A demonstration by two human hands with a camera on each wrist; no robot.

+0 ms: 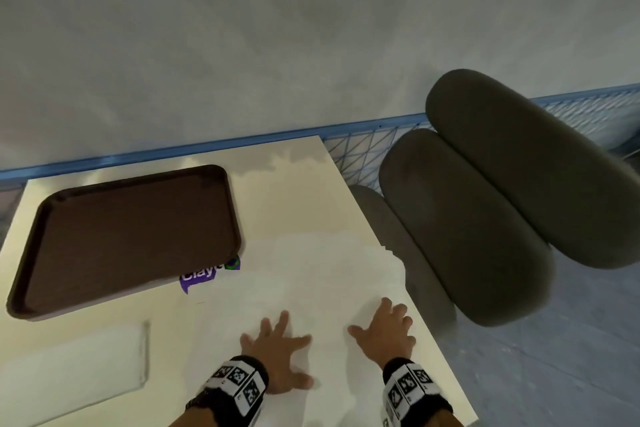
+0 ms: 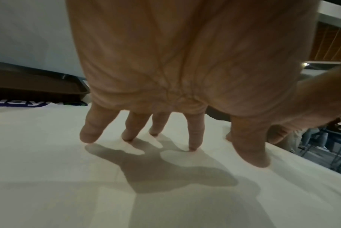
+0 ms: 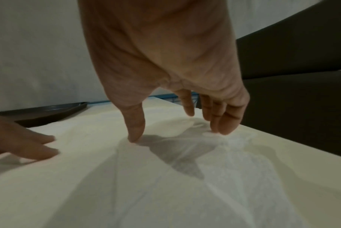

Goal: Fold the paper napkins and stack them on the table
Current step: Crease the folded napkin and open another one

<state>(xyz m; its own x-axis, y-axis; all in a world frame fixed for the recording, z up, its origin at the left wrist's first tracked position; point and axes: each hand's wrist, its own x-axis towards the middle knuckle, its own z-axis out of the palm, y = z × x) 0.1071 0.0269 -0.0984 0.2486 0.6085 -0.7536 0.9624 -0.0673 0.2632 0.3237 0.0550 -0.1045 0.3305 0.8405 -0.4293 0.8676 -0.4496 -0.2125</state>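
Note:
A large white paper napkin (image 1: 311,274) lies spread out on the cream table (image 1: 284,177), near its right edge. My left hand (image 1: 277,347) presses flat on the napkin's near part, fingers spread and straight (image 2: 193,138). My right hand (image 1: 388,326) rests on the napkin's right side with fingers extended, its fingertips (image 3: 222,128) touching the paper (image 3: 165,177). A folded white napkin (image 1: 72,364) lies flat at the table's near left corner. Neither hand grips anything.
An empty brown tray (image 1: 131,236) sits at the table's far left, over a purple sticker (image 1: 201,279). A dark padded chair (image 1: 502,204) stands close to the table's right edge. A grey wall with a blue rail (image 1: 207,146) runs behind.

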